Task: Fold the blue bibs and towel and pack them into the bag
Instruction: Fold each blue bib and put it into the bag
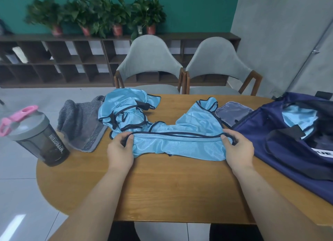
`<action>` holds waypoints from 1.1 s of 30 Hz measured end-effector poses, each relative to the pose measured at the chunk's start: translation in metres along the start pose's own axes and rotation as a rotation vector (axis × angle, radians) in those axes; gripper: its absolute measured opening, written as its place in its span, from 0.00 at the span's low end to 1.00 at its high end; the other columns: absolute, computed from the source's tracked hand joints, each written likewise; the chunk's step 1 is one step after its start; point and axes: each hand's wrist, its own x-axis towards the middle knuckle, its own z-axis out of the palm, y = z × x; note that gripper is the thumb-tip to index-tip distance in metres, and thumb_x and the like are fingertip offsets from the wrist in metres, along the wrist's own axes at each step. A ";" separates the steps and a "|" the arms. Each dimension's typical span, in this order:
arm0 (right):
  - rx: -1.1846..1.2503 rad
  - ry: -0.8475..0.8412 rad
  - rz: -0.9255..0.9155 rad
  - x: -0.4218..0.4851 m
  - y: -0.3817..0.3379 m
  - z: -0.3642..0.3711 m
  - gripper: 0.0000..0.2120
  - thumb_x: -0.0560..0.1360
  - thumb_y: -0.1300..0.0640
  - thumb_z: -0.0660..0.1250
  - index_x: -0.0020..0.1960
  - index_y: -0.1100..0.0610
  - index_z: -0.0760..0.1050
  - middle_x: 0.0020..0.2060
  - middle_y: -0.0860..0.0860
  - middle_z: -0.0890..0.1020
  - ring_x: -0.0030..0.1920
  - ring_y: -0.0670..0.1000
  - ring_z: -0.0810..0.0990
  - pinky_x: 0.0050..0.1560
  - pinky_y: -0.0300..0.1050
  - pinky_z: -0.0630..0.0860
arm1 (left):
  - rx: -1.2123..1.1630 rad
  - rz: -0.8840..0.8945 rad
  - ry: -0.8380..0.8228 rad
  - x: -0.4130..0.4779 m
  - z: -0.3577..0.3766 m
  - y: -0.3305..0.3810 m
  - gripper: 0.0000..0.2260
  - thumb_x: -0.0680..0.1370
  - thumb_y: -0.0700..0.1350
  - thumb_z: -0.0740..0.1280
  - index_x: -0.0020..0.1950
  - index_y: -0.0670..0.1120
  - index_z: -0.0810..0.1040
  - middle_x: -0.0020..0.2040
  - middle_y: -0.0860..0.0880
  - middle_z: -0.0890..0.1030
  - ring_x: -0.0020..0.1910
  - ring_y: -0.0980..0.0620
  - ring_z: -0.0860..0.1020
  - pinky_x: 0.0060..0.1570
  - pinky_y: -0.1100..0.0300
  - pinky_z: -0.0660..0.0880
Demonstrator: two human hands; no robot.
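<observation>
Forearms are reaching in over the near edge of the table (171, 190), both hands working one blue bib (178, 146). Left hand (119, 150) is pinching the bib's left end, thumb on top by the dark trim. Right hand (237, 149) is pinching the right end the same way, with a loop of trim poking out past its fingers. The bib is lying on the wood, stretched between the hands, long axis running left-right, roughly parallel to the near table edge. Its far part is trailing away and bunching up near a grey pouch (232, 112).

Key relation: the bag (288, 150) is sitting to the right, just beside the right hand, top open, blue fabric (297, 116) already showing inside. So the right hand is nearer for packing. My read: mid-fold, and the left end needs carrying across to the right end to halve that long axis before anything goes right.

Waiting: a crumpled bib pile (124, 112) behind the left hand, overlapping the towel (81, 125) on its left. A shaker bottle (36, 138) is standing far left, out of the path.

Risk guess: shiny fabric, so the fold is likely slipping open when released.
</observation>
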 end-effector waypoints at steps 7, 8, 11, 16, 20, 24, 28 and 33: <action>0.004 0.024 0.022 0.001 -0.002 -0.001 0.05 0.79 0.54 0.74 0.55 0.49 0.86 0.47 0.39 0.85 0.52 0.39 0.82 0.52 0.33 0.75 | -0.029 -0.011 0.021 0.000 -0.002 0.000 0.07 0.84 0.45 0.69 0.61 0.50 0.83 0.51 0.57 0.84 0.52 0.62 0.81 0.57 0.61 0.77; 0.023 0.027 0.034 0.001 -0.003 -0.001 0.05 0.79 0.54 0.75 0.54 0.48 0.86 0.47 0.39 0.86 0.52 0.40 0.82 0.55 0.37 0.77 | -0.036 -0.015 0.017 0.000 -0.003 0.000 0.07 0.84 0.45 0.69 0.61 0.50 0.83 0.51 0.57 0.85 0.52 0.61 0.82 0.58 0.60 0.78; 0.143 0.028 0.119 0.010 -0.012 -0.005 0.04 0.78 0.54 0.77 0.52 0.48 0.86 0.46 0.40 0.86 0.54 0.41 0.83 0.59 0.44 0.80 | -0.032 0.004 0.021 0.005 -0.007 0.009 0.05 0.83 0.45 0.70 0.58 0.50 0.83 0.50 0.56 0.85 0.51 0.59 0.82 0.57 0.57 0.79; 0.190 -0.116 0.027 0.051 -0.060 -0.034 0.07 0.76 0.56 0.78 0.53 0.48 0.86 0.42 0.40 0.87 0.47 0.40 0.85 0.51 0.38 0.79 | -0.024 0.161 0.027 0.036 -0.022 0.065 0.06 0.83 0.41 0.70 0.56 0.51 0.84 0.48 0.60 0.84 0.48 0.65 0.81 0.55 0.66 0.76; 0.104 -0.276 -0.076 0.089 -0.103 -0.069 0.07 0.75 0.56 0.79 0.52 0.48 0.87 0.41 0.46 0.88 0.44 0.42 0.85 0.44 0.31 0.77 | 0.107 0.302 -0.001 0.076 -0.046 0.119 0.06 0.82 0.45 0.71 0.55 0.56 0.86 0.50 0.59 0.85 0.51 0.59 0.82 0.57 0.57 0.78; -0.172 -0.320 -0.216 0.126 -0.141 -0.092 0.06 0.73 0.55 0.81 0.49 0.46 0.88 0.39 0.46 0.88 0.43 0.45 0.85 0.50 0.43 0.80 | 0.302 0.438 -0.065 0.099 -0.059 0.173 0.08 0.82 0.43 0.72 0.59 0.52 0.86 0.51 0.55 0.85 0.48 0.57 0.80 0.56 0.57 0.77; -0.460 -0.264 -0.348 0.151 -0.178 -0.103 0.03 0.75 0.53 0.78 0.48 0.47 0.86 0.42 0.46 0.87 0.43 0.49 0.83 0.48 0.46 0.76 | 0.482 0.587 -0.080 0.113 -0.065 0.215 0.09 0.82 0.44 0.71 0.60 0.52 0.86 0.51 0.55 0.85 0.49 0.54 0.81 0.54 0.56 0.78; -0.596 -0.024 -0.332 0.168 -0.219 -0.115 0.05 0.82 0.51 0.69 0.51 0.51 0.82 0.45 0.53 0.85 0.44 0.57 0.76 0.45 0.49 0.75 | 0.657 0.728 -0.016 0.120 -0.072 0.264 0.08 0.83 0.47 0.69 0.59 0.49 0.86 0.53 0.48 0.85 0.53 0.44 0.82 0.54 0.48 0.80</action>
